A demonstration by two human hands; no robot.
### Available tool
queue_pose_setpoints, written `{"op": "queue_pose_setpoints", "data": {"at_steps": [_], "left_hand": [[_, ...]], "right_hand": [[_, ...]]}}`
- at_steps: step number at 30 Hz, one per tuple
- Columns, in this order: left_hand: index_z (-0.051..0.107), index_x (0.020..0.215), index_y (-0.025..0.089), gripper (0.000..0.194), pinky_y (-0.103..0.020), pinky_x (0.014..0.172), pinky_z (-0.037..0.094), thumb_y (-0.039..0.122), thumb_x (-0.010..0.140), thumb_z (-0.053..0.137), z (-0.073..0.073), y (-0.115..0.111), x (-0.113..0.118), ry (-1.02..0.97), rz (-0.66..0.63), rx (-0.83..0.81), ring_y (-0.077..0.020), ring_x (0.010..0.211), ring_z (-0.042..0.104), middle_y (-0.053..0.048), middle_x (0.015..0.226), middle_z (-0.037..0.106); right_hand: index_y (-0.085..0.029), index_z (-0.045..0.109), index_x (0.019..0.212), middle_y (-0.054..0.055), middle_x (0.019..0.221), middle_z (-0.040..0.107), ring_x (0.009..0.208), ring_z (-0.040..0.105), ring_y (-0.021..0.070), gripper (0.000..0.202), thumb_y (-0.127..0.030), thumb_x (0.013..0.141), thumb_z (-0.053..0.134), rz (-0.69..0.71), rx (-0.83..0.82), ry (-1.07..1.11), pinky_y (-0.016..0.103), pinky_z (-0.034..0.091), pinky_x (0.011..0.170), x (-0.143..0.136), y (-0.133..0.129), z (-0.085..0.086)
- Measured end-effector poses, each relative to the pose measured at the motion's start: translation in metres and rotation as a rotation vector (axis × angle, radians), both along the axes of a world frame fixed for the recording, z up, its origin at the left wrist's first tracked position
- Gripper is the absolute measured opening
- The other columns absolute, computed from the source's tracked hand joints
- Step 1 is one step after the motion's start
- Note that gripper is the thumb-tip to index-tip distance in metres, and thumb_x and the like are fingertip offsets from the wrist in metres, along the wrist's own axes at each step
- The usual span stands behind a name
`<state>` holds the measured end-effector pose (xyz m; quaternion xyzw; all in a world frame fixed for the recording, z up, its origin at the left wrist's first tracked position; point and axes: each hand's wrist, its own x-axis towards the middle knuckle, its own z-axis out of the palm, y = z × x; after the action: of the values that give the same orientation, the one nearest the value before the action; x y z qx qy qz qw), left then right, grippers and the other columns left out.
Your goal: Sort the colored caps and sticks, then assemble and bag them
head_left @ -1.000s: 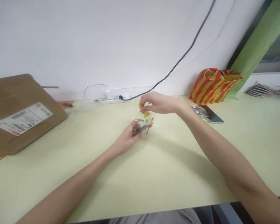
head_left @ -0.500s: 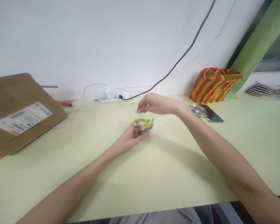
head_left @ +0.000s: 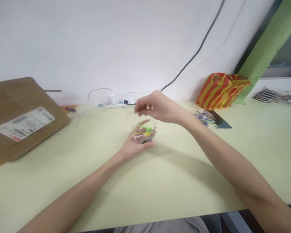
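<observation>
A clear plastic bag [head_left: 142,128] with small green, yellow, white and red plastic pieces in its lower part is between my two hands, above the table. My left hand [head_left: 133,144] cups it from the left, thumb in front and fingers behind, loosely round the filled bottom. From above, my right hand [head_left: 149,105] pinches the bag's upper edge with its fingertips; the thin film there is hard to make out. Exactly what the pieces are cannot be told.
A cardboard box [head_left: 26,119] with a label lies at the left. A power strip [head_left: 118,102] with a dark cable sits by the wall. On the right are a red-and-yellow striped bag [head_left: 220,92], another bag of small pieces [head_left: 205,118] and a dark tablet [head_left: 221,120].
Both hands and the bag have shifted slightly left. My left hand's fingers have spread wider round the bag, and the pieces inside have tumbled into a new arrangement.
</observation>
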<state>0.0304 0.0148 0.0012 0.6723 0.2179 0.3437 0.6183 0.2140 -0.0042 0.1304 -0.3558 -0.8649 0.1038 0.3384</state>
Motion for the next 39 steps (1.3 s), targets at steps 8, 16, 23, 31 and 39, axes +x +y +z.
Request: {"op": "queue_pose_setpoints", "data": {"at_steps": [8,16,23,31,39], "left_hand": [[0.054,0.137,0.018,0.067,-0.036,0.069,0.061,0.045,0.082,0.081,0.008,-0.007,0.002,-0.010,-0.032,-0.053,-0.0325,0.098,0.075,-0.020,0.128,0.070],[0.067,0.115,0.015,0.043,-0.034,0.056,0.059,0.051,0.092,0.067,0.003,-0.003,0.000,-0.060,-0.044,-0.141,-0.0286,0.080,0.075,-0.021,0.115,0.075],[0.074,0.107,0.011,0.047,-0.037,0.064,0.062,0.053,0.097,0.057,0.001,0.001,-0.001,-0.088,-0.001,-0.165,-0.0341,0.098,0.074,-0.021,0.120,0.073],[0.062,0.132,0.015,0.054,-0.043,0.081,0.060,0.057,0.100,0.048,0.004,0.013,-0.003,-0.169,0.211,-0.053,-0.0305,0.095,0.075,-0.017,0.115,0.075],[0.062,0.130,0.016,0.053,-0.040,0.080,0.060,0.054,0.093,0.064,0.009,0.012,-0.003,-0.197,0.230,0.084,-0.0291,0.096,0.075,-0.017,0.117,0.075]], "right_hand": [[-0.016,0.070,0.080,-0.001,0.068,0.063,0.065,0.049,0.0112,0.018,-0.006,0.089,0.058,-0.174,0.110,-0.210,0.026,0.030,0.065,-0.002,0.002,-0.001],[-0.015,0.072,0.084,-0.001,0.070,0.062,0.063,0.048,0.0100,0.012,-0.012,0.091,0.063,-0.142,0.051,-0.170,0.026,0.029,0.063,-0.001,0.005,-0.005],[-0.016,0.075,0.095,0.001,0.077,0.066,0.063,0.051,0.0103,0.012,-0.024,0.086,0.073,-0.188,-0.142,-0.213,0.026,0.030,0.060,0.006,0.004,-0.004],[-0.014,0.071,0.082,0.003,0.081,0.070,0.074,0.058,0.0128,0.014,-0.006,0.084,0.060,-0.144,-0.063,-0.177,0.024,0.038,0.065,0.007,0.005,-0.003],[-0.015,0.071,0.085,0.000,0.074,0.061,0.064,0.049,0.0100,0.011,-0.012,0.086,0.060,-0.118,-0.048,-0.238,0.024,0.030,0.059,0.004,0.000,-0.001]]}}
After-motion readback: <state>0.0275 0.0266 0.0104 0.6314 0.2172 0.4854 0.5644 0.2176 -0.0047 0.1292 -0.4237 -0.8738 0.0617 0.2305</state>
